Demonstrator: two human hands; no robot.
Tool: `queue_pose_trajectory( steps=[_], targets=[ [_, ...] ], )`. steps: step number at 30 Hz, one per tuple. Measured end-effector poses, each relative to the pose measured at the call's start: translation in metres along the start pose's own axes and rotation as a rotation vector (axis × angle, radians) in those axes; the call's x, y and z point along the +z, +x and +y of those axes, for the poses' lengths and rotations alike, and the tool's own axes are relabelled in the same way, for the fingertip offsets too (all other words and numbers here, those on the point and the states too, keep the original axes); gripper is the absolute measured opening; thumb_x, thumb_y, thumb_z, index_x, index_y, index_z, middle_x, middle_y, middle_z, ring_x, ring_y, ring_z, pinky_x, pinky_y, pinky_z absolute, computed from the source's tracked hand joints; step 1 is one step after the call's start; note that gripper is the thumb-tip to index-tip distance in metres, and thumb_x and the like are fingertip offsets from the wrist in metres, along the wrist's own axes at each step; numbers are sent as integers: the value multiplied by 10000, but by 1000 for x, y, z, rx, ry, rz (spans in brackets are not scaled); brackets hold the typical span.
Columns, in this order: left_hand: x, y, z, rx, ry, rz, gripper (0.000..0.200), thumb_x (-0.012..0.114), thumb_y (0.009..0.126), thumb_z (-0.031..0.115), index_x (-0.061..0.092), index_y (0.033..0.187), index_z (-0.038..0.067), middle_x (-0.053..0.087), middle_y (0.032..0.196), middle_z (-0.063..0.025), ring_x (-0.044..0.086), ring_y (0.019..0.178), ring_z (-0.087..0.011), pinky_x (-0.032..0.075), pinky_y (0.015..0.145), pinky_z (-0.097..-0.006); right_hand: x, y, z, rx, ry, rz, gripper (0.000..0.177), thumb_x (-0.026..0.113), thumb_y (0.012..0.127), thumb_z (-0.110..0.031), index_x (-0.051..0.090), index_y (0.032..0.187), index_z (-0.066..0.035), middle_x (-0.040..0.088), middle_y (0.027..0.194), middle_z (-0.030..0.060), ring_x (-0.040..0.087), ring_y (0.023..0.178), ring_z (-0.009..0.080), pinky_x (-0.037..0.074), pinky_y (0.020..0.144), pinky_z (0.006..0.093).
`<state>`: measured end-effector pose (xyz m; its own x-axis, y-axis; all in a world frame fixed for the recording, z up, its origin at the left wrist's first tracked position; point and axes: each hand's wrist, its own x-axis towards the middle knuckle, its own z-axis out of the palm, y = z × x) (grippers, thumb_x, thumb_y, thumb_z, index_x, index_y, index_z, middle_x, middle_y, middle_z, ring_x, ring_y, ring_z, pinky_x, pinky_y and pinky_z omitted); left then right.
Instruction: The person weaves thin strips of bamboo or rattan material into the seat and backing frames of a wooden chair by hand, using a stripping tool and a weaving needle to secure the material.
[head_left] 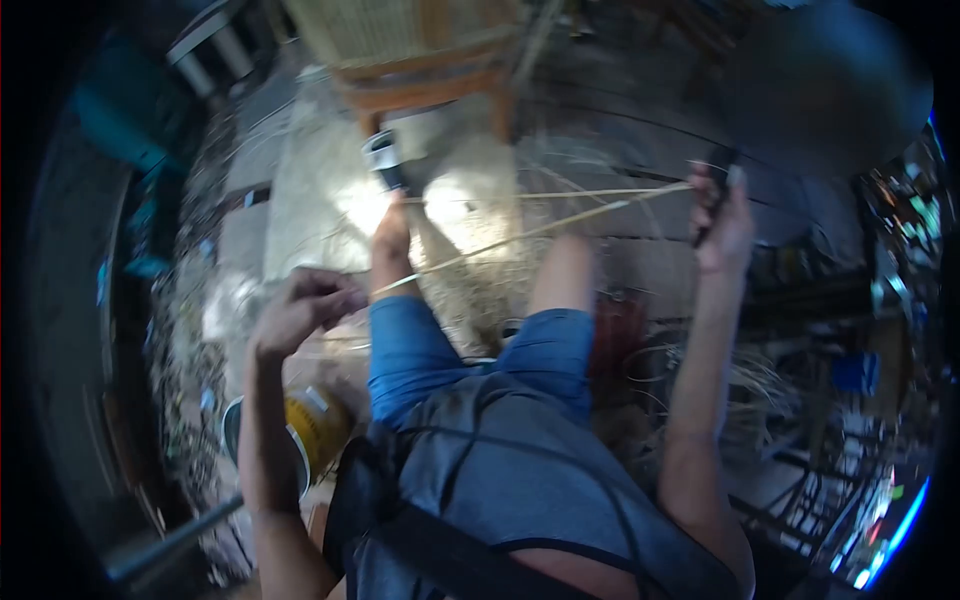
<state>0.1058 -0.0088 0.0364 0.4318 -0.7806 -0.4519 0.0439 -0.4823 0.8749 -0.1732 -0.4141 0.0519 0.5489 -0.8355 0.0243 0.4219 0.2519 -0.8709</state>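
A long, thin, pale strip (520, 233), looking like cane or bamboo, stretches across my lap. My left hand (305, 312) pinches its near end beside my left knee. Higher up on the right, my right hand (722, 225) is closed around a dark tool (712, 200), possibly a knife; blur hides its exact kind. The strip's far end meets the fingers of that hand. A second pale strand (560, 193) runs from the right hand back towards my left shin.
A wooden chair (425, 85) with a pale seat stands ahead of my feet. A yellow bucket (318, 425) is by my left thigh. Loose strips (750, 385) lie in a tangle on the right. A large blurred round shape (825, 90) fills the upper right.
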Motion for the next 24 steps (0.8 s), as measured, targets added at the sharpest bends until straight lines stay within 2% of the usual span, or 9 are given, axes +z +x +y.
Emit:
queue_pose_trajectory(
  steps=[9, 11, 14, 15, 16, 18, 20, 21, 24],
  targets=[
    [-2, 12, -13, -38, -82, 24, 179, 691, 833, 185, 702, 847, 7, 594, 619, 10, 504, 556, -64, 389, 516, -203, 12, 1, 0, -35, -4, -45, 360, 401, 992, -342, 527, 1143, -41, 659, 988, 152, 657, 786, 198, 418, 449, 209],
    [-6, 19, -16, 136, 453, -99, 269, 668, 855, 201, 674, 1018, -12, 678, 832, -84, 620, 757, -141, 489, 669, -263, 5, 4, 6, 97, 178, -300, 353, 425, 984, -335, 549, 1105, -28, 650, 884, 144, 626, 665, 166, 413, 432, 212],
    [36, 38, 31, 520, 378, 133, 405, 601, 906, 249, 553, 1258, 56, 559, 1253, -152, 546, 1143, -230, 439, 952, -344, 29, -18, 17, 389, -13, -668, 343, 464, 967, -317, 593, 1003, -2, 617, 749, 116, 554, 526, 121, 396, 404, 207],
    [56, 52, 43, 691, 252, 189, 352, 569, 923, 238, 577, 1230, 66, 553, 1265, -144, 502, 1202, -256, 397, 997, -358, 45, -24, 21, 396, -1, -692, 343, 464, 967, -317, 593, 1003, -2, 617, 749, 116, 554, 526, 121, 396, 404, 207],
    [75, 57, 70, 900, 187, 143, 319, 528, 944, 236, 586, 1205, 62, 530, 1294, -139, 466, 1245, -259, 357, 1034, -371, 68, -29, 22, 377, -165, -1005, 339, 480, 958, -305, 609, 949, 8, 600, 708, 104, 530, 492, 105, 385, 394, 208],
    [91, 70, 94, 1091, 393, 9, 291, 498, 960, 242, 608, 1142, 43, 631, 1114, -116, 572, 1012, -214, 442, 866, -360, 95, -30, 13, 344, -326, -1330, 341, 496, 948, -294, 624, 895, 18, 584, 667, 93, 506, 457, 90, 375, 384, 210],
    [85, 67, 92, 663, 98, -347, 268, 530, 949, 249, 640, 1054, 28, 660, 956, -88, 591, 845, -172, 467, 731, -330, 99, -18, -10, 181, -576, -1347, 350, 515, 939, -278, 635, 836, 34, 559, 619, 68, 484, 443, 77, 359, 382, 209],
    [75, 69, 88, 812, 213, -275, 253, 565, 934, 252, 663, 973, 22, 647, 875, -77, 599, 797, -135, 481, 687, -286, 98, -8, -22, 145, -640, -1388, 361, 529, 931, -297, 632, 842, 36, 529, 619, 45, 471, 452, 67, 345, 398, 213],
    [39, 63, 70, 541, 44, -189, 217, 602, 915, 203, 688, 983, 16, 671, 820, -40, 596, 763, -93, 489, 701, -256, 91, 5, -49, 13, -875, -1264, 350, 524, 929, -305, 612, 778, -2, 487, 680, 17, 436, 493, 65, 329, 434, 220]
  ],
)
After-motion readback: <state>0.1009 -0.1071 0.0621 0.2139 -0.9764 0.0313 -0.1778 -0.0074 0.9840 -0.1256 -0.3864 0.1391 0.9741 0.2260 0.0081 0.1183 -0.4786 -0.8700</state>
